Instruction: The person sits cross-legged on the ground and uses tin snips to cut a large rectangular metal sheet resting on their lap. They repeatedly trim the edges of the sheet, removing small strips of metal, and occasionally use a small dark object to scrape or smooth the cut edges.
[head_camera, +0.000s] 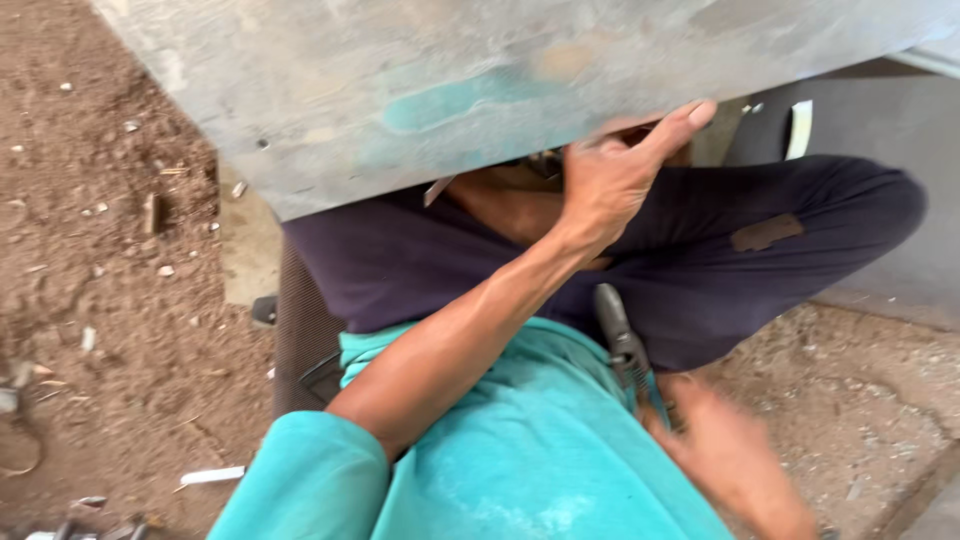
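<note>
The metal sheet (420, 90) lies tilted across the person's lap, its near edge gripped by the left hand (610, 180). The blurred right hand (730, 460), near right, is closed around pliers (625, 345) pointing toward the sheet. The pliers are not yet touching the sheet.

I have only the one head-worn view, looking steeply down from close above the person's own lap and teal shirt (520, 450). It faces forward over the knees to the grey metal sheet (480, 90), with bare dirt ground (110, 300) filling the frame's left side.
</note>
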